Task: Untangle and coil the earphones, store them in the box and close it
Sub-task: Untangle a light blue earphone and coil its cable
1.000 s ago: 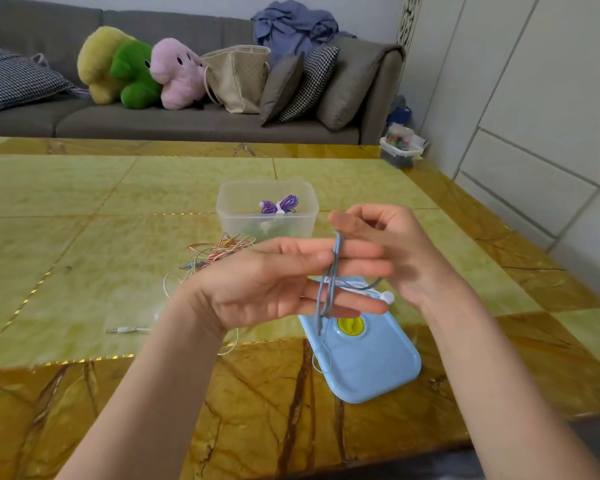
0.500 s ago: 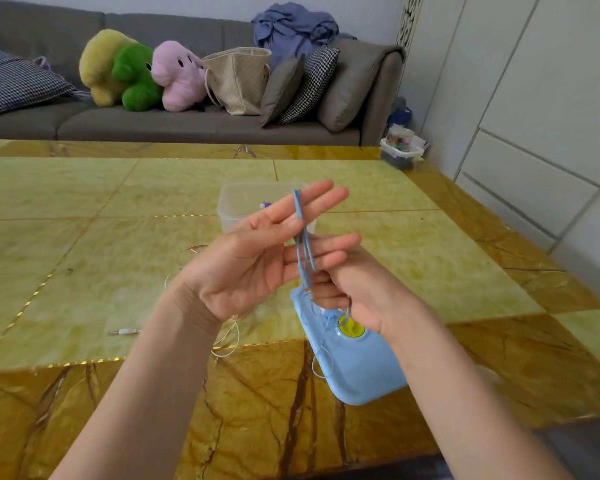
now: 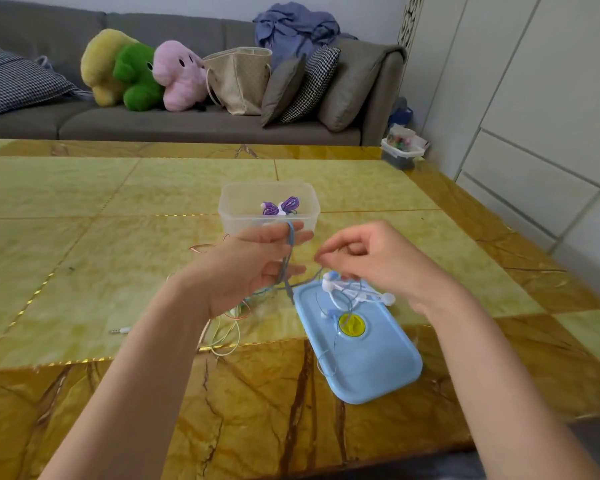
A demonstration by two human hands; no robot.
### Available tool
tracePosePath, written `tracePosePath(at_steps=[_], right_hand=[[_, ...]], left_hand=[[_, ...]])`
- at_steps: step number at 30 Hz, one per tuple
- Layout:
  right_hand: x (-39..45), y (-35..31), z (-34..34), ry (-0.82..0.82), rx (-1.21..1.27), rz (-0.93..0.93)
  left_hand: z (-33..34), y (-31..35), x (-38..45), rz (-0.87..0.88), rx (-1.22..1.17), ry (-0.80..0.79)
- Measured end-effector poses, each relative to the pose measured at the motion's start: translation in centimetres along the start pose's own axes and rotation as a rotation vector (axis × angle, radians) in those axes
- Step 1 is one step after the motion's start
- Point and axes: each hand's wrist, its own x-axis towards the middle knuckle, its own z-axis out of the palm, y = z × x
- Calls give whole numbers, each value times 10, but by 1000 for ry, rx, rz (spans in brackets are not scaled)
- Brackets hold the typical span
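**Blue cord wound on your left hand; earbuds lying on the lid**

Your left hand (image 3: 253,268) is held palm-up with fingers straight and extended, thin blue earphones (image 3: 289,263) cord looped around them in several turns. Your right hand (image 3: 378,259) sits at 3 o'clock of the left, fingers curled, thumb and forefinger pinching toward the cord; whether the tips actually hold the strand is blurred, I cannot tell. The glossy white-and-blue earbuds (image 3: 354,292) lie on the smooth, rounded-rectangle blue plastic lid (image 3: 371,362), which has a yellow round valve.

The translucent plastic box (image 3: 234,211), at 12 o'clock of your hands, holds a coiled purple earphone bundle (image 3: 280,206). A tangle of thin coloured cables (image 3: 227,332) lies on the polished yellow-green marble tabletop (image 3: 84,258), beneath your left wrist.

Compared with half a second ago, your right hand has moved from under the left fingers out to the right, and the box is uncovered to view.
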Motion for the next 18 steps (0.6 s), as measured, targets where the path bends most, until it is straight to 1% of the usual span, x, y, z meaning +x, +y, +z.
tracePosePath(at_steps=[3, 7, 9, 12, 14, 16, 18], right_hand=[[-2, -1, -8, 74, 120, -91], [-2, -1, -9, 146, 324, -119], [-3, -1, -12, 186, 394, -130], [-4, -2, -11, 222, 420, -142], [-3, -1, -6, 172, 489, -134], [-3, -2, 3, 52, 545, -109], [-3, -3, 12, -12, 559, -57]], left_hand=[[6, -2, -3, -95, 52, -152], [15, -5, -4, -157, 91, -349], [17, -4, -6, -156, 95, -486], [17, 0, -8, -102, -1, -673], [15, 3, -7, -52, -96, -770], [13, 4, -7, 9, -236, -838], [11, 4, -5, 57, -348, -820]])
